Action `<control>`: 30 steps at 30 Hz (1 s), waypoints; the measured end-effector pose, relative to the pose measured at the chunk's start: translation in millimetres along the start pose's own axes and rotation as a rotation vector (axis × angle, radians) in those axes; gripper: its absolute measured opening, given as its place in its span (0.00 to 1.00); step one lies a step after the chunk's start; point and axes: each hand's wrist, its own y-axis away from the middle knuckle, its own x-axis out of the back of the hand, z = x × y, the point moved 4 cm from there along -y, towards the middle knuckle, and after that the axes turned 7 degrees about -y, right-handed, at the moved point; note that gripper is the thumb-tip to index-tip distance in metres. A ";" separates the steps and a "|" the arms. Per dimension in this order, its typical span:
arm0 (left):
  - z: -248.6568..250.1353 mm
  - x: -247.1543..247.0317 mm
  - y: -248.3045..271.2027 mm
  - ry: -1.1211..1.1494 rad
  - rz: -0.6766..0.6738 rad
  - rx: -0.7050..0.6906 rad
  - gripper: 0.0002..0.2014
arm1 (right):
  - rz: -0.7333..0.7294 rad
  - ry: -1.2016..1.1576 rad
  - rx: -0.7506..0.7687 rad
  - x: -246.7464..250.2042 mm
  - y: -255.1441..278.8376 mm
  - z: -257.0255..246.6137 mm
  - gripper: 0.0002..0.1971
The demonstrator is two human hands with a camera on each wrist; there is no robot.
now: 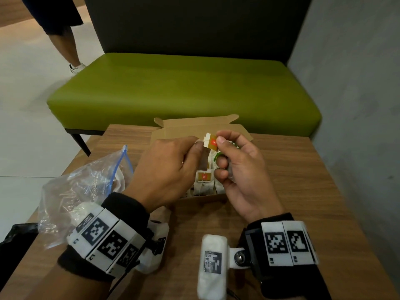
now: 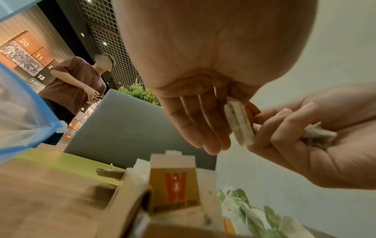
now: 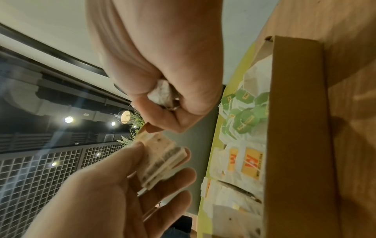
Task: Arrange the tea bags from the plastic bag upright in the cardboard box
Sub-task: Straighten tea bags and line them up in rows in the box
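Both hands hover over the open cardboard box (image 1: 201, 126) on the wooden table. Between them is a white tea bag (image 1: 207, 140) with a yellow and red tag. My left hand (image 1: 195, 146) pinches the bag's paper edge (image 2: 240, 125). My right hand (image 1: 220, 140) pinches its tag and also keeps a crumpled tea bag (image 2: 317, 135) curled in its palm (image 3: 162, 93). Several tea bags stand in the box, yellow-tagged ones (image 1: 204, 177) near the front (image 3: 250, 162) and green-tagged ones (image 3: 244, 116) beside them. The clear plastic bag (image 1: 86, 180) with a blue zip lies left of the box.
A green bench (image 1: 184, 89) stands just past the table's far edge, with a grey wall on the right. Another person (image 1: 62, 29) stands at the far left on the floor. A black object (image 1: 17, 234) lies at the table's left near corner.
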 end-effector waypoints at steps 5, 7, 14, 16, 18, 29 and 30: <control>0.5 0.1 0.7 0.005 0.010 0.048 0.23 | -0.011 -0.016 -0.026 -1.7 1.2 -0.8 0.07; -0.8 -0.8 -0.2 0.051 0.001 0.089 0.25 | -0.012 -0.011 -0.035 -1.9 1.2 -0.6 0.07; -9.0 -1.7 -4.2 0.392 -0.162 0.290 0.21 | 0.019 0.255 0.084 -0.4 1.7 -1.6 0.06; -8.1 -1.6 -3.8 0.483 -0.201 0.345 0.20 | 0.041 0.311 0.130 -0.5 1.2 -1.4 0.07; -6.5 -2.3 -2.8 0.519 -0.235 0.371 0.20 | 0.062 0.356 0.170 -1.0 0.8 -1.0 0.07; -0.9 -7.6 -2.0 0.517 -0.312 0.334 0.21 | 0.060 0.316 0.178 -3.7 3.6 -2.8 0.04; -1.5 -7.2 -1.6 0.548 -0.320 0.353 0.20 | 0.061 0.315 0.169 -3.4 3.6 -3.0 0.04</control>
